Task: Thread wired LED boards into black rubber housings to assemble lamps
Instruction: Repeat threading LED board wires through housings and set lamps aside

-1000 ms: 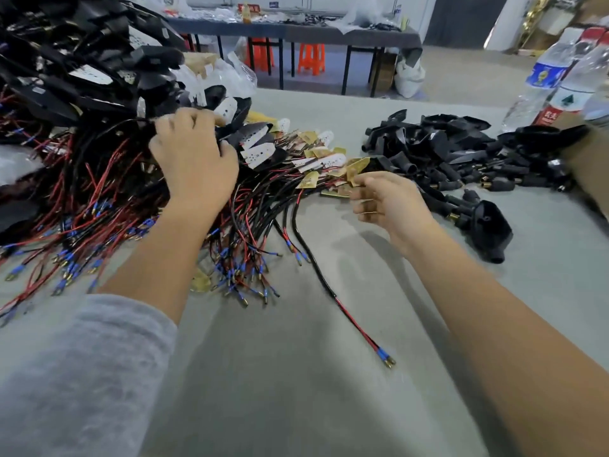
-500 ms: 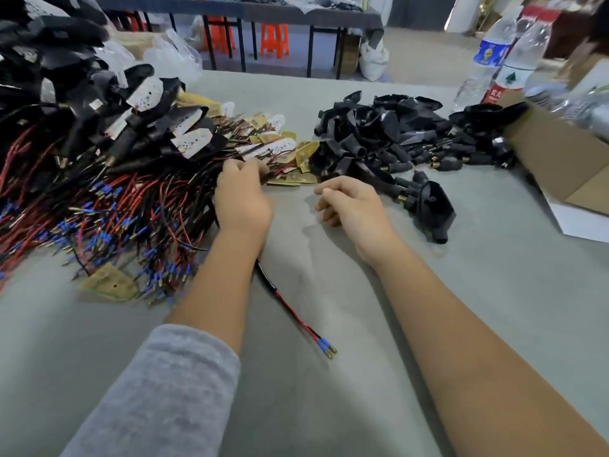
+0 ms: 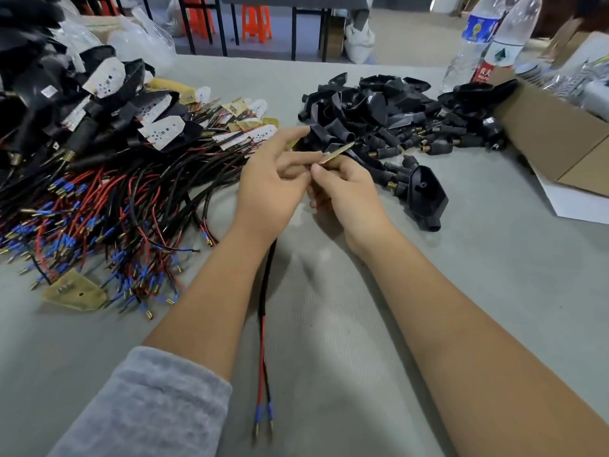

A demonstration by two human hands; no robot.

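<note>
A wired LED board (image 3: 336, 151), seen edge-on and tan, sits at the centre of the frame, raised off the grey tabletop (image 3: 494, 291) between both hands. The right hand (image 3: 346, 192) has its fingers curled and pinches the board's near end with thumb and fingertips; the left hand (image 3: 270, 183) touches the same end, its forefinger stretched out toward the upper right and its other fingers loosely bent. The board's black cable (image 3: 267, 291) hangs below the left wrist, running down the frame and splitting into red and black leads with blue-sleeved tips in the lower centre. Just beyond the hands, in the upper right, lies a pile of black rubber housings (image 3: 389, 113). The left of the frame holds a heap of wired boards and assembled lamps (image 3: 99, 166). Plastic bottles (image 3: 484, 37) and an open cardboard box (image 3: 560, 133) stand at the far upper right.
</note>
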